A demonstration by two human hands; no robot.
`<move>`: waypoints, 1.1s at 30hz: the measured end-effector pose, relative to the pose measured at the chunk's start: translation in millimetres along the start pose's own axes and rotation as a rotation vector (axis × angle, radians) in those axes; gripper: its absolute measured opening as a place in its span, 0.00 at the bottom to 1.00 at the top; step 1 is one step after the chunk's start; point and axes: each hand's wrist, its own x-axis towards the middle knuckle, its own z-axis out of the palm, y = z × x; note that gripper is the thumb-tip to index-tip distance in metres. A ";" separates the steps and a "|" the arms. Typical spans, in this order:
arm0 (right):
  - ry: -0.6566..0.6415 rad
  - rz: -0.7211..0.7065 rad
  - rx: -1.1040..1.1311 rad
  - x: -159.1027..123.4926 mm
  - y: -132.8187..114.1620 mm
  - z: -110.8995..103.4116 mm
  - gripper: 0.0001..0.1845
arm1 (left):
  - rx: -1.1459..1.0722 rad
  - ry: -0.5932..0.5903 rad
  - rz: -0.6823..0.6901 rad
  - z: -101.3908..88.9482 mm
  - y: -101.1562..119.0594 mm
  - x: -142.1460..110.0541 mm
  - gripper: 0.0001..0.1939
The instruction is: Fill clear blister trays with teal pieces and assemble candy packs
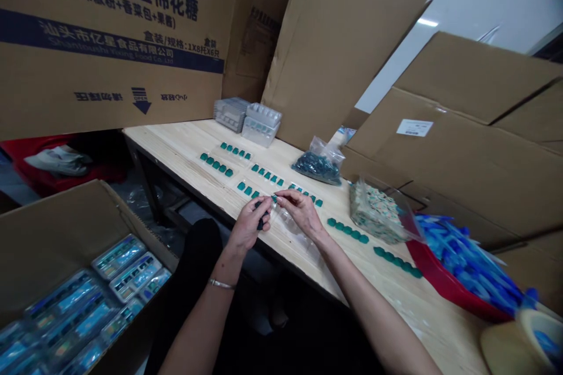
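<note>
My left hand [247,225] grips a small dark teal piece [261,222] against its fingers. My right hand [299,214] pinches a tiny teal piece [273,199] at its fingertips, close to the left hand. A clear plastic blister tray [290,225] lies under and beside my right hand. Short rows of teal pieces stand on the pale wooden table [176,149], including one row [266,174] just beyond my hands and another [347,230] to their right. A clear bag of teal pieces [319,164] sits further back.
Stacked clear trays [261,124] stand at the table's far end. A bag of printed packets [373,211] and a red basin of blue items [466,269] sit at the right. Large cardboard sheets surround the table. A cardboard box of blister packs [74,304] stands at lower left.
</note>
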 end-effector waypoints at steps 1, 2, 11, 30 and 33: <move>-0.003 0.013 0.022 -0.4 0.6 0.8 0.11 | -0.003 0.001 -0.003 0.1 -0.1 0.0 0.16; -0.005 0.034 0.054 -0.5 1.0 1.3 0.11 | -0.004 0.003 -0.003 0.0 0.1 -0.2 0.15; -0.003 0.103 0.068 1.8 1.4 -0.4 0.09 | 0.151 -0.068 -0.016 -9.5 10.4 -3.4 0.15; -0.172 -0.252 -0.670 -6.2 11.5 18.3 0.10 | 0.362 0.155 0.141 -34.9 18.2 5.0 0.17; -0.130 -0.229 -0.605 -6.6 13.1 16.7 0.09 | 0.552 0.178 0.144 -34.2 14.7 5.1 0.17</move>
